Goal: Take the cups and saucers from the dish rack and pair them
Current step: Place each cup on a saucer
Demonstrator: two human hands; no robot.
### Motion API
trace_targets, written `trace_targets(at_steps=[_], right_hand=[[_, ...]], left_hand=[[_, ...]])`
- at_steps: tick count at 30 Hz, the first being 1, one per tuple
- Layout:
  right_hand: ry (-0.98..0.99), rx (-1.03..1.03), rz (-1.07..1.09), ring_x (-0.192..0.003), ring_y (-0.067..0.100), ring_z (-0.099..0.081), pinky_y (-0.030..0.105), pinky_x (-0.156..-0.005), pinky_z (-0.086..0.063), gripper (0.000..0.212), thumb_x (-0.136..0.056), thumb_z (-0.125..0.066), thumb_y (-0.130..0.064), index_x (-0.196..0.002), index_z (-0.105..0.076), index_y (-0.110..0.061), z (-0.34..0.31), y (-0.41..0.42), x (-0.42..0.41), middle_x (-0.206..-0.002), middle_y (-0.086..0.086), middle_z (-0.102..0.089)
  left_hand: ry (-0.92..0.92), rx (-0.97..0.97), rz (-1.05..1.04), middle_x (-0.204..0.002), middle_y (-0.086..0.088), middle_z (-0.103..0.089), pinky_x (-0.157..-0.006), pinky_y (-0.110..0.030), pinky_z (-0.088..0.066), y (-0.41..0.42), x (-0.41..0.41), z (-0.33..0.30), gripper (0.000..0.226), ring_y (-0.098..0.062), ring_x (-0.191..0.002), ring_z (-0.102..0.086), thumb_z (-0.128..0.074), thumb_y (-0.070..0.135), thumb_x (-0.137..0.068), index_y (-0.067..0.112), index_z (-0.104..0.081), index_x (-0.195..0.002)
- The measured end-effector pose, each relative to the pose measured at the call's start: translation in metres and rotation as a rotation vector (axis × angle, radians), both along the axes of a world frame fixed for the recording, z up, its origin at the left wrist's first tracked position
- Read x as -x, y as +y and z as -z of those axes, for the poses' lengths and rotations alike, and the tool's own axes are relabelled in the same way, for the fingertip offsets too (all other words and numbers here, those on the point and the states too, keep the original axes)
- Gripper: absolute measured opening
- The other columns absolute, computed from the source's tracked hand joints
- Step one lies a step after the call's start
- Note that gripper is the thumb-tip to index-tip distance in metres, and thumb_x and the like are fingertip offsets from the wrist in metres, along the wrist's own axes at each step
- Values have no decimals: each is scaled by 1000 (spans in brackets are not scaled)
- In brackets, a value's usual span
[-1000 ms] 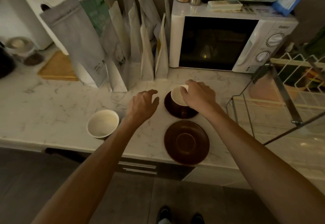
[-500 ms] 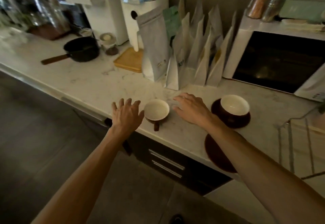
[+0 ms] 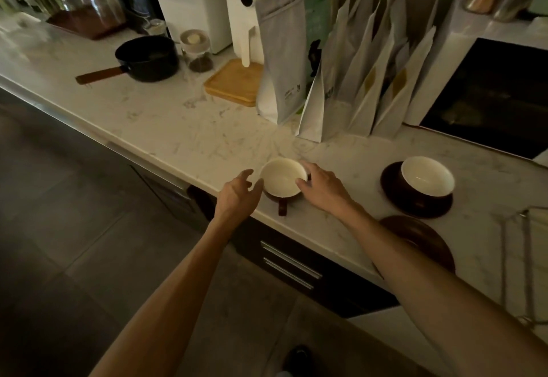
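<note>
Glossy ceramic cup (image 3: 283, 179) on smooth, veined marble counter (image 3: 189, 127)

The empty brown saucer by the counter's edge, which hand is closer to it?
Right. The right hand is at the lone cup, on the side facing the empty saucer; the left hand is on the cup's far side.

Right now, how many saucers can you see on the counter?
2. One saucer sits under the right cup. An empty saucer lies at the counter edge, partly behind the right forearm. Others may be hidden out of frame.
</note>
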State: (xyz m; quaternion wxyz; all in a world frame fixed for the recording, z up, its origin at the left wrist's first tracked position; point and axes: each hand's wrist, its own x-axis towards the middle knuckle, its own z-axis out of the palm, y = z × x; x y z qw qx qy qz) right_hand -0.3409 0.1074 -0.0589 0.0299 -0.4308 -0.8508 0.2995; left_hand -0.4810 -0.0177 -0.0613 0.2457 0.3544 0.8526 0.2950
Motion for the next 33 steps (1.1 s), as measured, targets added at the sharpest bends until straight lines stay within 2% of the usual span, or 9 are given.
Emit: trace_targets(at_steps=[4,6,7,9,15,19,23,26,33], right_hand=[[74,129,70,-115,32,-60,47,-95,-52,45,-99,-48,-27,-141,-45,-12,4,1,3,-134,14,-58],[160,272,127,-92,29,-72,43,-76,-62,42,-99,-49,-19,-140,-46,-13,6,3,3,-128,15,-61],[201,345,158,-79,26,-75,40,-66,-64,42,-98,-49,-15,-140,-46,-14,7,3,3,-125,16,-62],[243,397,191,-68,24,-75,39,-61,-64,42,-97,-48,-11,-140,-48,-14,8,4,4,-123,18,-63],[266,370,222,-73,30,-75,45,-65,-63,39,-95,-50,-8,-134,-53,-11,7,-1,3,-125,15,-61],[285,348,237,-75,29,-75,44,-65,-64,36,-94,-51,-8,-130,-57,-12,4,-2,-11,-118,16,-66],[316,353,281,-70,25,-76,39,-65,-64,39,-96,-52,-8,-135,-52,-12,-1,-4,-31,-115,17,-67],[338,355,327,-69,25,-76,40,-66,-64,41,-96,-52,-8,-137,-51,-12,-3,-6,-48,-115,19,-67],[365,334,422,-69,26,-76,43,-69,-64,43,-96,-50,-6,-139,-50,-10,-17,-12,-100,-115,18,-66]], left_hand=[[-503,-87,-189,-129,-16,-59,-74,-41,-61,13,-4,4,54,-27,-98,-68,-54,30,-96,17,-38,-146],[-581,-119,-206,-124,-16,-60,-70,-40,-62,17,-4,8,52,-28,-96,-69,-54,24,-97,16,-38,-146],[-596,-130,-207,-121,-16,-60,-67,-39,-62,17,-4,9,52,-28,-95,-70,-54,22,-97,17,-38,-146],[-594,-139,-200,-121,-16,-61,-63,-35,-62,17,-3,11,52,-27,-93,-70,-55,21,-97,17,-38,-146],[-519,-159,-174,-123,-18,-62,-64,-34,-62,18,-6,12,50,-26,-89,-71,-54,19,-97,16,-40,-145],[-503,-161,-151,-121,-18,-62,-64,-33,-62,19,-14,9,49,-26,-88,-71,-53,18,-97,16,-41,-145],[-494,-182,-95,-120,-16,-63,-64,-32,-62,20,-27,3,48,-23,-87,-71,-55,19,-97,18,-42,-143],[-503,-191,-51,-121,-16,-63,-60,-29,-62,21,-42,-1,49,-21,-85,-71,-55,19,-96,18,-42,-143],[-534,-189,60,-116,-18,-65,-64,-34,-62,27,-84,-12,48,-23,-85,-73,-56,16,-96,15,-44,-142]])
